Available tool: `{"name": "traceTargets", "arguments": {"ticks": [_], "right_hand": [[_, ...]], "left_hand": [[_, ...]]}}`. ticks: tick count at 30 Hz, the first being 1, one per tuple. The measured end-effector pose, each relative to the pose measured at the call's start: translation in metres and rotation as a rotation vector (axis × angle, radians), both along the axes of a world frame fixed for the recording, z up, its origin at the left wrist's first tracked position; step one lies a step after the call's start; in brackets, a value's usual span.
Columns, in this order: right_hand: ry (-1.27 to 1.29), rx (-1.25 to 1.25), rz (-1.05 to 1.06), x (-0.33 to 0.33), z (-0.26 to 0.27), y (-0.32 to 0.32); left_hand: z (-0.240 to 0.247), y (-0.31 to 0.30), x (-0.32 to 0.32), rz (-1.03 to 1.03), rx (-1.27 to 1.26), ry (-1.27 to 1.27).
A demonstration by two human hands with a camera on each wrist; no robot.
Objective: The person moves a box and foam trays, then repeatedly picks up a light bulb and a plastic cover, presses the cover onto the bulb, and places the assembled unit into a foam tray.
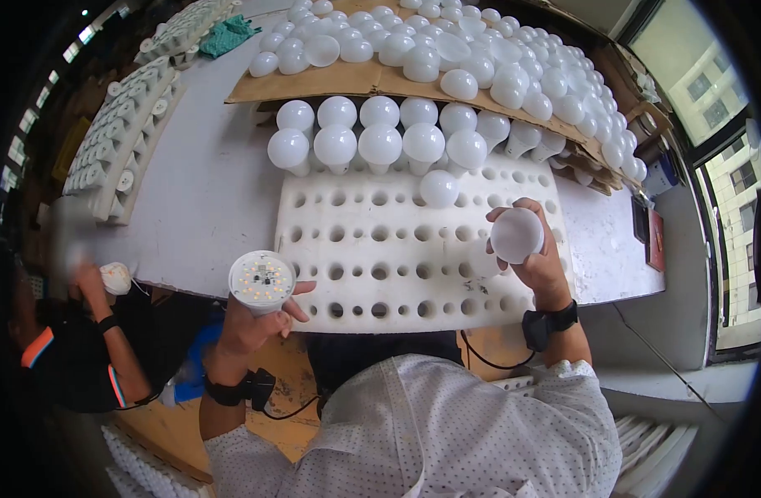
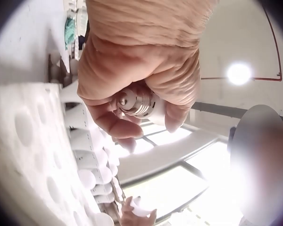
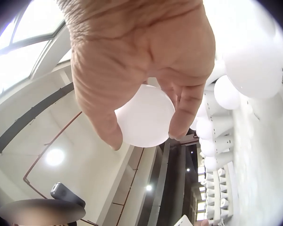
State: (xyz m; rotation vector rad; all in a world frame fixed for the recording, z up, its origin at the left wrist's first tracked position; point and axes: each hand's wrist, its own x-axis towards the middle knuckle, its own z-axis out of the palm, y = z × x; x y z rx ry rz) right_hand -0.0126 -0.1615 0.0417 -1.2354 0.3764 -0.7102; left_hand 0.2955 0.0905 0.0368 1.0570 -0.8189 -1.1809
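Observation:
My left hand [image 1: 249, 334] grips an LED bulb base [image 1: 263, 280] without its cover, its round board of small yellow LEDs facing up. In the left wrist view the fingers curl round the body near its metal screw cap [image 2: 137, 104]. A frosted white dome cover [image 1: 517, 236] sits in my right hand [image 1: 548, 267], pinched between thumb and fingers; the right wrist view shows the same dome [image 3: 145, 117] from below. Both hands are over the near part of a white foam tray [image 1: 401, 249] with rows of holes, the left at its near left corner, the right toward its right side.
Finished-looking bulbs [image 1: 380, 145] stand in the tray's far rows, with one bulb [image 1: 439, 189] nearer. Behind them, cardboard [image 1: 372, 79] bears many dome covers [image 1: 422, 62]. More filled foam trays [image 1: 115, 141] stand at left, near another person's arm [image 1: 123, 349]. A window is at right.

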Motion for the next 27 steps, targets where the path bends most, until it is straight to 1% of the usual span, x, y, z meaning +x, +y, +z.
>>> {"name": "traceTargets", "arguments": {"ticks": [1,2,5,6,8,10,12,18,25,27], "right_hand": [[-0.001,0.064,0.011,0.001,0.001,0.008],[0.008,0.076,0.027,0.004,0.002,0.016],[0.049,0.051,0.048,0.008,0.003,0.037],[0.053,0.059,0.056,0.009,0.001,0.041],[0.048,-0.046,0.152,0.011,-0.005,0.048],[0.052,-0.008,0.179,0.013,-0.007,0.054],[0.005,-0.054,0.186,0.015,-0.011,0.057],[-0.002,0.038,0.226,0.017,-0.009,0.062],[0.023,0.036,0.260,0.023,-0.013,0.063],[0.068,-0.101,0.293,0.024,-0.011,0.060]], "left_hand": [[0.016,-0.008,-0.016,-0.072,0.063,-0.111],[0.028,-0.016,-0.030,-0.149,0.128,-0.220],[0.026,-0.041,-0.062,-0.319,0.069,-0.279],[0.020,-0.047,-0.072,-0.326,0.072,-0.322],[0.021,-0.057,-0.088,-0.373,0.100,-0.290],[0.015,-0.063,-0.097,-0.383,0.086,-0.259],[0.012,-0.065,-0.100,-0.398,0.069,-0.228],[0.008,-0.063,-0.098,-0.406,0.100,-0.242],[0.004,-0.059,-0.094,-0.388,0.077,-0.296],[0.003,-0.059,-0.091,-0.398,0.095,-0.299]]}}
